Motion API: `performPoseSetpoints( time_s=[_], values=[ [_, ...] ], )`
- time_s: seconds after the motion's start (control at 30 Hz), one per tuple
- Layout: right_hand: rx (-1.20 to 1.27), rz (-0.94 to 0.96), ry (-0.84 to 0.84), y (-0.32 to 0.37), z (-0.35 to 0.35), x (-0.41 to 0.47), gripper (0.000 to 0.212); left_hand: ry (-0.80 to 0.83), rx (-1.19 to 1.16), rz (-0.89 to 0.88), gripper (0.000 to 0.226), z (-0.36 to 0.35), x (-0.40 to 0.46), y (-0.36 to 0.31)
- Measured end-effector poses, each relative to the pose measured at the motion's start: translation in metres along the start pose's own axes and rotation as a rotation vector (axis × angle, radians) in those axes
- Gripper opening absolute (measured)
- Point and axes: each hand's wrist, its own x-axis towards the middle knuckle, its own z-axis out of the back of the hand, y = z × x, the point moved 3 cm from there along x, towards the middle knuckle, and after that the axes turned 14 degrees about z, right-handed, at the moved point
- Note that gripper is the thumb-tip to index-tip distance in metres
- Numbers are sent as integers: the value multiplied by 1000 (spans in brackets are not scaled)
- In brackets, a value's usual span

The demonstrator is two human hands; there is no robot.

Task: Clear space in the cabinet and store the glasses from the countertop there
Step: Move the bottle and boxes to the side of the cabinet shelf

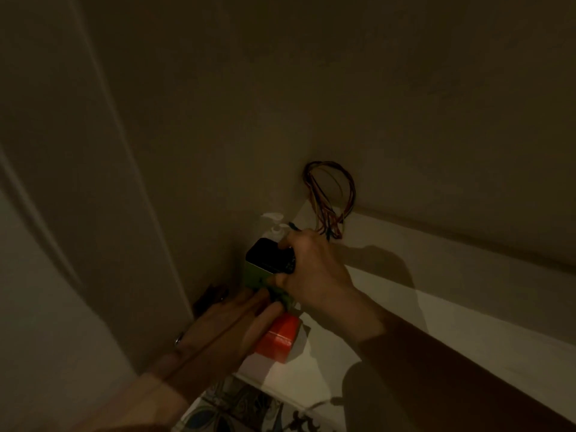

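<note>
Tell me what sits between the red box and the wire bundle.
In the head view, the green box gripped by the right hand.

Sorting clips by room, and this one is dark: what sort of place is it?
Probably a home kitchen nook: a white shelf against a wall, patterned tiles below, and a pump bottle, small boxes and loose wires on it.

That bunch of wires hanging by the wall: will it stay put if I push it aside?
Probably not. The wires hang in loose loops, so they look floppy and would likely swing back. Their free ends dangle near the right hand, so they may snag.
</note>
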Motion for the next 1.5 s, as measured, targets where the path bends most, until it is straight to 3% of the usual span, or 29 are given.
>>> performPoseSetpoints(
  time_s=[0.13,0.57,0.77,0.93,1.0,1.17,1.3,1.5],
  values=[
    [-6,-31,1,-1,-17,7,64,47,181,35,65,-7,7,5],
    [10,-101,65,0,-35,13,70,-15,264,79,24,-10,4,3],
    [59,-76,-17,-2,-29,8,51,14,240,89,31,2,2,1],
    [62,-86,-169,-19,-12,-9,41,-4,80,128,27,16,1,-15],
    [20,-109,-197,-33,-4,-25,50,-12,29,134,33,21,5,-30],
    [-53,-285,-145,-81,16,-76,75,203,-151,100,80,3,19,-89],
    [-227,-392,-46,-109,41,-121,80,231,-196,68,87,-19,36,-139],
    [-222,-657,61,-145,72,-195,88,280,-156,167,92,-55,70,-176]
  ],
)
